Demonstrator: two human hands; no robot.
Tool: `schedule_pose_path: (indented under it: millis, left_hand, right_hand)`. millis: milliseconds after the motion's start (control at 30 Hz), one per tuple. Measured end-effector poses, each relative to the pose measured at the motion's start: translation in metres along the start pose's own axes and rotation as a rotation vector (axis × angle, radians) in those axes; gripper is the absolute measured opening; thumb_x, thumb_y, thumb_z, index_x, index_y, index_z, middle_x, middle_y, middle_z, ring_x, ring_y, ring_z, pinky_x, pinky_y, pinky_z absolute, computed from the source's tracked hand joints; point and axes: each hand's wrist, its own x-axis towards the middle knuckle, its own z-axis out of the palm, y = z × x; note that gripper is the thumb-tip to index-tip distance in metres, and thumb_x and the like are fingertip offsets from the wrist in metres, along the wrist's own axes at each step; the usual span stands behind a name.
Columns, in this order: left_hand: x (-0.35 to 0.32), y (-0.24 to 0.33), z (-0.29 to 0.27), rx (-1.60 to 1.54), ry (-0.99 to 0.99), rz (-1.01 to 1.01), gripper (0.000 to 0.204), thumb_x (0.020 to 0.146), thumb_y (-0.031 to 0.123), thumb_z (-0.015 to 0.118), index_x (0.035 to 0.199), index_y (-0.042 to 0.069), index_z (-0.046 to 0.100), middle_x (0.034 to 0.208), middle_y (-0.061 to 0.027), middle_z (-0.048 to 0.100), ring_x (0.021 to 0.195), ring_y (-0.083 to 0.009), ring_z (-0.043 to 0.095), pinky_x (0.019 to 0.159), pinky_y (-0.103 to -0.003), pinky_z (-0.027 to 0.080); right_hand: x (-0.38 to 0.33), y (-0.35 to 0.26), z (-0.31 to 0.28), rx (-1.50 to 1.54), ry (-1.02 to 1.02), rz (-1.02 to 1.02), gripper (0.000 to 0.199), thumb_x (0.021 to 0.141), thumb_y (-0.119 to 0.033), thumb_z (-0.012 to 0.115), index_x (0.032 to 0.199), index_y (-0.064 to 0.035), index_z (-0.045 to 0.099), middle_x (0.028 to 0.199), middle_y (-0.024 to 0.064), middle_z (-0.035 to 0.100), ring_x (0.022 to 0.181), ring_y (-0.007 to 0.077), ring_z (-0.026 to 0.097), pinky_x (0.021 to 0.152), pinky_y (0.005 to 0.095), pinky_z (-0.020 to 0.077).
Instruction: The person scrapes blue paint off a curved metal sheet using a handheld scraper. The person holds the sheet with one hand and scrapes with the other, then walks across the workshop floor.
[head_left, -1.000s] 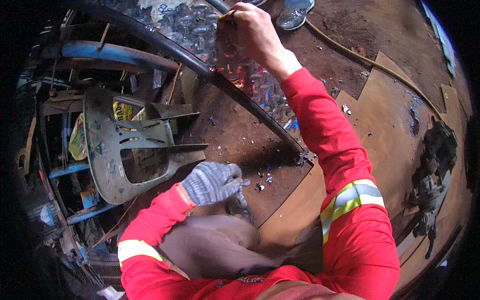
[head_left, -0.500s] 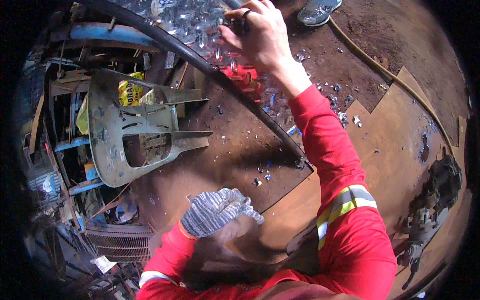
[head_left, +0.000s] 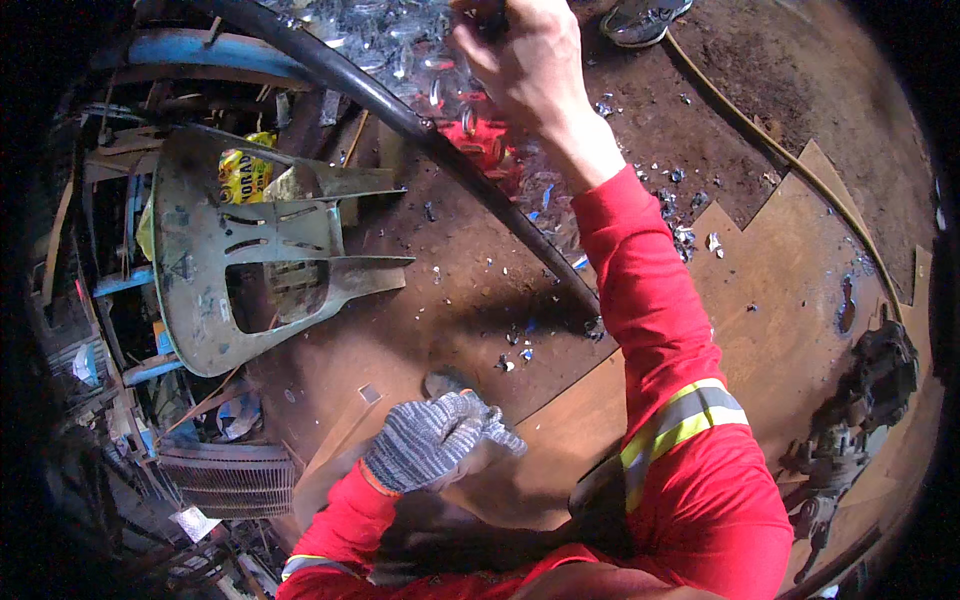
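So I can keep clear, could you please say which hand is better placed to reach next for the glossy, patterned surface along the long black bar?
Probably the bare right hand: it appears closer to the glossy surface, whereas the left hand, in a grey knit glove, is across the bar.

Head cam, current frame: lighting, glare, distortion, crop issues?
Head view: bright glints on the shiny clear pieces; head view: dark shadow across the floor below the black bar; head view: fisheye bowing and black vignetting at the sides; head view: top edge crops the right hand, while the gloved left hand is fully framed.
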Motion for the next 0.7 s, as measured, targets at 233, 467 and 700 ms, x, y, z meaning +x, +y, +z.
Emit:
schedule_pose_path:
  millis: [233,467,700]
  left_hand:
    - [0.0003,0.0044,-0.0019,-0.060,-0.020,-0.061,0.018,0.086,0.019,0.061,0.094,0.004,0.067,0.080,-0.0130,0.067,0.069,-0.0280,0.065,0.062,-0.037,0.051]
    - [-0.0011,0.0015,0.0042,-0.065,-0.001,-0.066,0.016,0.084,0.015,0.064,0.098,0.008,0.064,0.079,-0.0143,0.068,0.066,-0.0320,0.066,0.059,-0.041,0.053]
    - [0.0006,-0.0003,0.0037,-0.006,-0.032,-0.007,0.018,0.084,0.017,0.063,0.099,0.008,0.065,0.079,-0.0129,0.068,0.066,-0.0301,0.066,0.060,-0.040,0.052]
  right_hand:
    - [0.0036,0.0106,-0.0026,-0.188,-0.139,-0.196,0.019,0.080,-0.013,0.065,0.099,-0.0120,0.064,0.090,0.0093,0.051,0.084,0.0288,0.048,0.072,0.0380,0.0411]
    - [0.0033,0.0047,-0.0058,-0.166,-0.155,-0.199,0.020,0.079,-0.016,0.068,0.097,-0.0128,0.063,0.089,0.0075,0.051,0.086,0.0269,0.047,0.072,0.0380,0.0394]
    - [0.0036,0.0061,-0.0072,-0.151,-0.101,-0.236,0.015,0.077,-0.015,0.068,0.091,-0.0124,0.062,0.088,0.0072,0.050,0.085,0.0265,0.047,0.072,0.0379,0.0390]
